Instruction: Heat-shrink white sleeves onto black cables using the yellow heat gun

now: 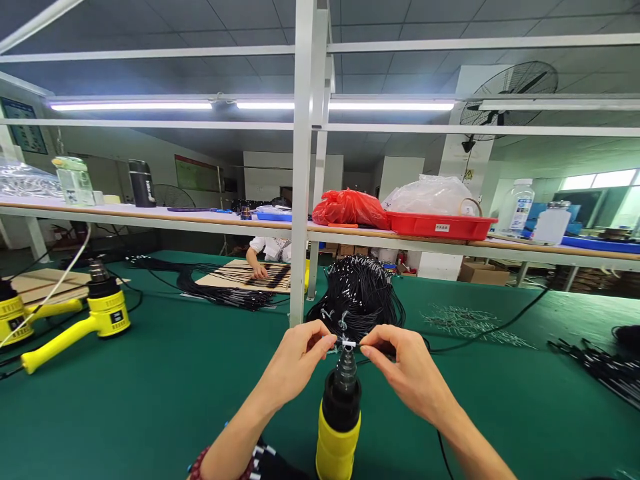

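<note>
Heating, it seems: left hand [299,363] at the heat gun's [339,430] ten o'clock, right hand [407,363] at two, fingertips pinching a cable [358,345], white sleeve [349,344] above the nozzle [346,373], calling for steadiness!

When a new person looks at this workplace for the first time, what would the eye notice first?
Probably the yellow heat gun, upright at bottom center, with the left hand and right hand pinching a thin piece, white in its middle, just above the nozzle. Next, the black cable bundle behind them, and the red bag on the shelf.
</note>
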